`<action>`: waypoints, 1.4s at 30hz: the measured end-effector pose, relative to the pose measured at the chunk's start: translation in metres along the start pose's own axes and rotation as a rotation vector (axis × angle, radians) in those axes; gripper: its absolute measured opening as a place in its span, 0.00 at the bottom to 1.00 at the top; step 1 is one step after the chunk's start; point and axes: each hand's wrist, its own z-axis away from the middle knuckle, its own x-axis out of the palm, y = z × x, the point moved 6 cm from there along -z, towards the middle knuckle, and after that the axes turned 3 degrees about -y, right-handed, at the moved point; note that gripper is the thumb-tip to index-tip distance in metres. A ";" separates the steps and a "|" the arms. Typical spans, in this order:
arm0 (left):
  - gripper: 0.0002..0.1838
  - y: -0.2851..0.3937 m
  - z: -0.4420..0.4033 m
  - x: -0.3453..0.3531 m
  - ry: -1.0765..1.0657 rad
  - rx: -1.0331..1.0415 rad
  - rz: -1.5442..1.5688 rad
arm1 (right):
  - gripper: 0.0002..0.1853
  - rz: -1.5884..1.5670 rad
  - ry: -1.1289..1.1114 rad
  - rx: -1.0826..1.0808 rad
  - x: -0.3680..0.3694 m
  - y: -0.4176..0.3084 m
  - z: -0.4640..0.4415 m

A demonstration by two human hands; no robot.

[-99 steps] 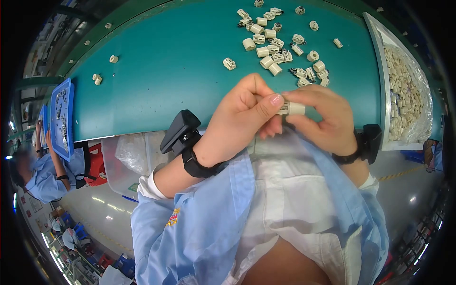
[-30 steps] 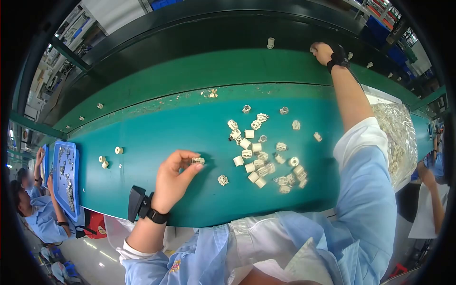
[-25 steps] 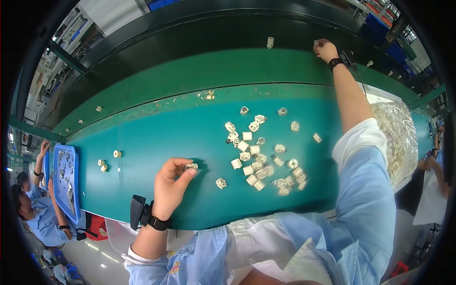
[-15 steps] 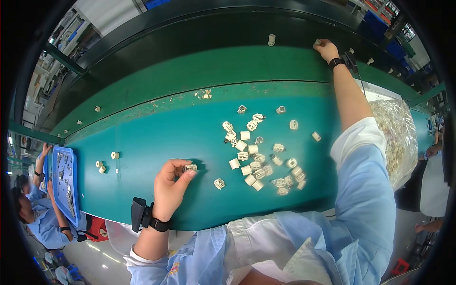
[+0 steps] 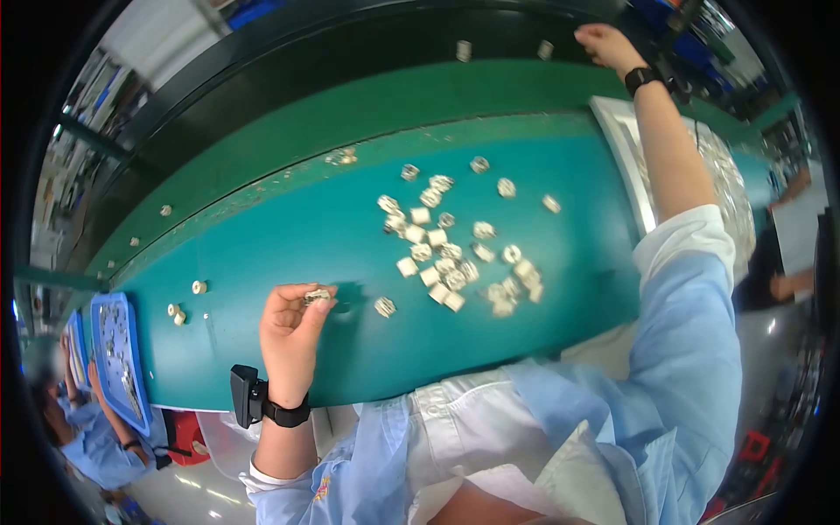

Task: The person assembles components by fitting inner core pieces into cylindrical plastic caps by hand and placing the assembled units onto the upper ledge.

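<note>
My left hand (image 5: 290, 332) pinches a small cream part with openwork sides (image 5: 317, 296) above the green mat. Loose beside it on the mat lies a similar part (image 5: 385, 306). My right hand (image 5: 604, 45) is far out over the dark belt at the top, fingers loosely apart and slightly blurred, with nothing visible in them. Just left of it a cream part (image 5: 545, 50) stands on the belt, and a second cream part (image 5: 464, 51) stands farther left. Several cream caps and openwork parts (image 5: 436, 237) lie scattered mid-mat.
Under my right forearm is a white-edged tray (image 5: 623, 162) with clear plastic wrap (image 5: 726, 184). Two or three cream pieces (image 5: 199, 287) lie on the left of the mat. A blue tray (image 5: 138, 385) of small parts is at the far left, near a co-worker (image 5: 101, 451).
Both hands, earlier together at a cream part, are now far apart. Since half a second ago my right hand has let go of a cream part on the belt and moved right. The view has shifted.
</note>
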 end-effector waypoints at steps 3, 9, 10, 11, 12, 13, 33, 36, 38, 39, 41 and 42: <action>0.10 0.000 0.011 0.007 -0.026 -0.012 -0.013 | 0.18 0.145 -0.041 -0.172 -0.033 -0.045 0.102; 0.12 -0.004 0.032 0.036 -0.107 -0.003 0.046 | 0.17 0.702 -0.056 0.010 -0.054 0.015 0.257; 0.13 -0.006 0.036 0.041 -0.130 -0.003 0.068 | 0.18 0.695 -0.084 0.085 -0.055 0.045 0.272; 0.13 -0.008 0.039 0.045 -0.144 0.002 0.079 | 0.19 0.732 -0.096 0.164 -0.048 0.053 0.290; 0.13 -0.008 0.043 0.049 -0.157 0.007 0.090 | 0.19 0.731 -0.046 0.059 -0.043 0.071 0.296; 0.13 -0.009 0.047 0.054 -0.168 0.014 0.103 | 0.20 0.731 0.006 -0.049 -0.038 0.087 0.302; 0.15 -0.012 0.074 0.094 -0.247 -0.012 0.151 | 0.20 -0.765 -0.199 -0.328 0.035 -0.052 0.383; 0.18 -0.004 0.075 0.109 -0.301 0.025 0.163 | 0.19 -1.081 -0.407 -0.340 0.080 -0.082 0.398; 0.20 -0.003 0.076 0.116 -0.353 0.070 0.160 | 0.18 -1.252 -0.485 -0.329 0.108 -0.091 0.403; 0.20 -0.003 0.078 0.118 -0.365 0.061 0.158 | 0.18 -1.295 -0.504 -0.322 0.120 -0.094 0.403; 0.20 -0.002 0.081 0.122 -0.391 0.054 0.155 | 0.18 -1.378 -0.540 -0.314 0.141 -0.100 0.403; 0.18 -0.003 0.080 0.123 -0.400 0.060 0.238 | 0.17 -1.376 -0.524 -0.279 0.147 -0.103 0.403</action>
